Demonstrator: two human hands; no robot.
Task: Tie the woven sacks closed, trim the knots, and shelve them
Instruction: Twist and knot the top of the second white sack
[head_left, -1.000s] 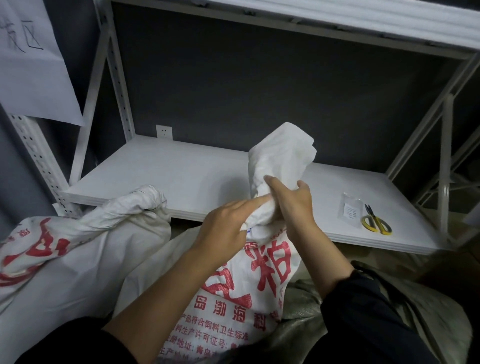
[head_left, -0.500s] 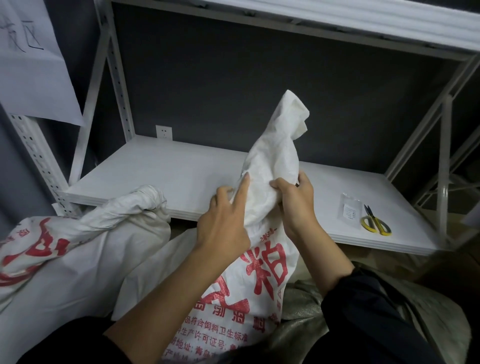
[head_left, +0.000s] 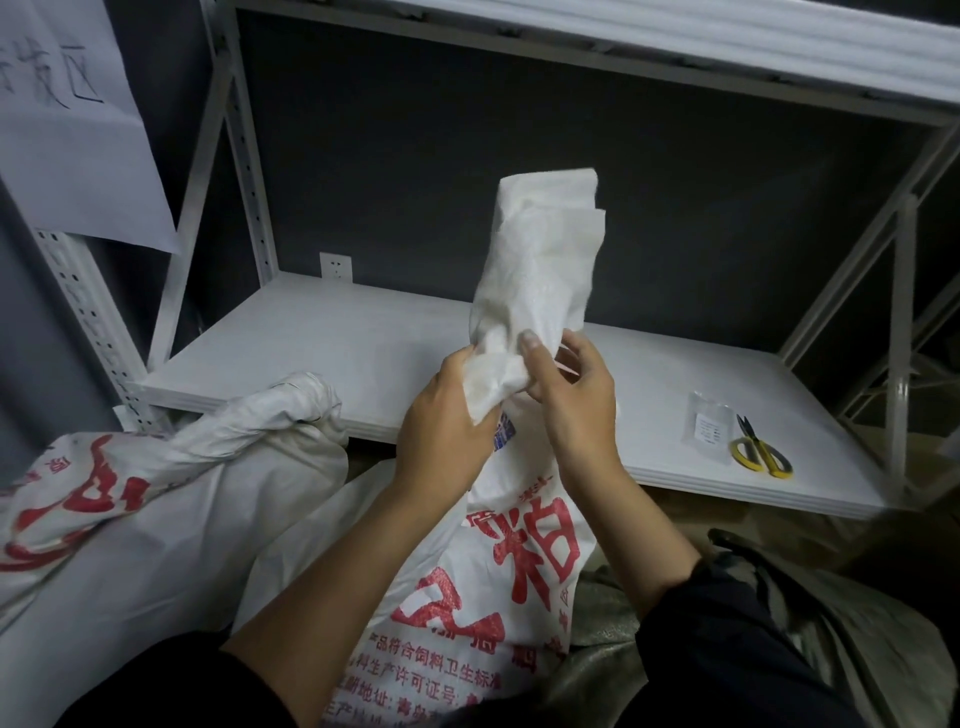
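Observation:
A white woven sack (head_left: 519, 566) with red printed characters stands upright in front of me, its gathered neck (head_left: 540, 270) rising above the shelf edge. My left hand (head_left: 441, 436) clutches the neck from the left. On the right side of the neck, my right hand (head_left: 571, 400) pinches the fabric with thumb and fingers. A second white sack (head_left: 130, 493) with red print lies at the left, its twisted top pointing toward the shelf. Yellow-handled scissors (head_left: 759, 451) rest on the white shelf board (head_left: 311, 353) at the right.
A small clear packet (head_left: 707, 425) lies next to the scissors. White rack uprights (head_left: 244, 140) frame the shelf, and an upper shelf (head_left: 675, 31) runs overhead. A paper sign (head_left: 67, 119) hangs at the left. Grey-green sacking (head_left: 831, 623) lies at the lower right.
The sack neck was crumpled low, then stretched tall, and now stands bunched with a folded top. Both hands have shifted up and closer together around it.

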